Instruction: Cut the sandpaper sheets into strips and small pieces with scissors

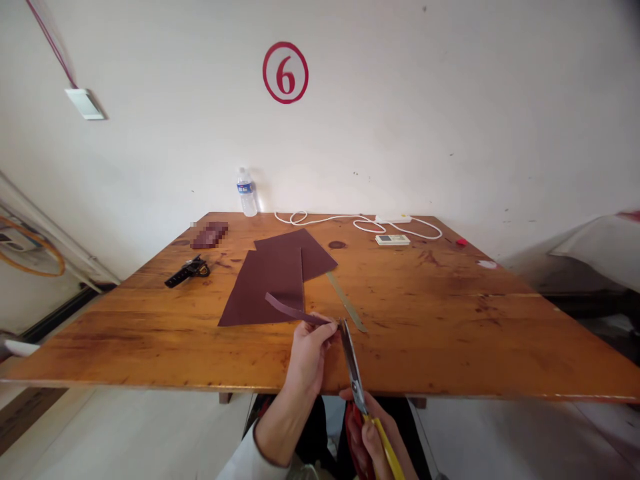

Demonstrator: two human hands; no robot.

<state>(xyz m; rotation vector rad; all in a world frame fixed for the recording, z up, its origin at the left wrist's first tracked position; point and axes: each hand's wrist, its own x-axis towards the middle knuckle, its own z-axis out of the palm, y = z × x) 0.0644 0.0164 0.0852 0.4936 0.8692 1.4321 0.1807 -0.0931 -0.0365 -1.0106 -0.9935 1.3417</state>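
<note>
A narrow dark maroon strip (290, 310) is pinched near its right end by my left hand (311, 347), above the front part of the wooden table. My right hand (377, 437) grips scissors (353, 373) with one red and one yellow handle. Their blades point up and away from me, slightly parted, with the tips just right of my left fingertips. Behind my left hand lies a large maroon sheet (260, 280), overlapping a second maroon sheet (320, 257). To the right of the sheets, a thin metal ruler (345, 300) lies at a slant.
On the wooden table (450, 347) stand a water bottle (246, 193) and, at left, a black strapped item (189, 270) near a blurred maroon object (210, 235). A white cable (330, 219), a power strip (393, 219) and a small pale device (393, 240) lie along the back.
</note>
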